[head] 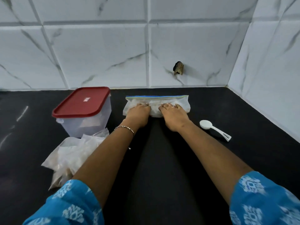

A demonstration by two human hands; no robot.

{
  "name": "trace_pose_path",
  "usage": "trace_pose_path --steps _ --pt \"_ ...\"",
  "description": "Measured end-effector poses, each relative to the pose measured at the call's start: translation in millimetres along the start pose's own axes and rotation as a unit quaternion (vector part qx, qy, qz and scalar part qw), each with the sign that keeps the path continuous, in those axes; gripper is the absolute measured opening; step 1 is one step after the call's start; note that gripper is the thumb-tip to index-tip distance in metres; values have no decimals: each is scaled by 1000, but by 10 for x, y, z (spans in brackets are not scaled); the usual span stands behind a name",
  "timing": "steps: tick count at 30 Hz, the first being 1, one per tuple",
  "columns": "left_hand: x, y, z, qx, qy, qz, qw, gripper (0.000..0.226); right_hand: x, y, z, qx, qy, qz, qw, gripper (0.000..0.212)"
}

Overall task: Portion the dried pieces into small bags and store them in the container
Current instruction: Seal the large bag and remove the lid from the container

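Observation:
A clear zip bag (155, 101) with a blue-green seal strip lies flat on the black counter near the back wall, pale dried pieces inside. My left hand (138, 112) and my right hand (172, 112) press down on its near half, fingers bent onto the plastic. To the left stands a translucent container (90, 120) with a red lid (82, 101) shut on top. In front of it lies a heap of small filled bags (69, 155), partly hidden by my left forearm.
A white plastic scoop (214, 129) lies on the black counter (162, 159) to the right of my right wrist. White marble-look tiled walls close off the back and the right side. A dark hole (178, 68) shows in the back wall.

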State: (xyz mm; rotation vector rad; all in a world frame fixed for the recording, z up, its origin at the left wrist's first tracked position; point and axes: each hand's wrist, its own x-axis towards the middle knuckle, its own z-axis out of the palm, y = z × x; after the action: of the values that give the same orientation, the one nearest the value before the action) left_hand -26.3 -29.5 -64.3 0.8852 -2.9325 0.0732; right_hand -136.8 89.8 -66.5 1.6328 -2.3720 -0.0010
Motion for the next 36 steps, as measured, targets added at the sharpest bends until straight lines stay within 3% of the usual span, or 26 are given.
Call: trace_pose_path --steps 10,21,23,26,30,36 --pt "163 65 -16 -37 -56 -28 997 61 223 195 16 83 -109 35 990 67" --pt "196 162 -200 -75 -144 -50 985 67 273 377 -71 136 -163 -4 977 63" --pt "167 271 -303 -91 -152 -44 983 70 205 451 -162 172 -173 -3 970 70" --pt "63 479 -414 -125 -110 -21 986 75 -13 649 -295 242 -117 24 963 76" --pt "-223 750 -419 -202 -83 -4 976 69 -577 1006 -352 331 1 95 939 63" --pt "-558 1022 -263 -267 -81 15 960 59 -1302 1103 -221 391 32 223 892 52"
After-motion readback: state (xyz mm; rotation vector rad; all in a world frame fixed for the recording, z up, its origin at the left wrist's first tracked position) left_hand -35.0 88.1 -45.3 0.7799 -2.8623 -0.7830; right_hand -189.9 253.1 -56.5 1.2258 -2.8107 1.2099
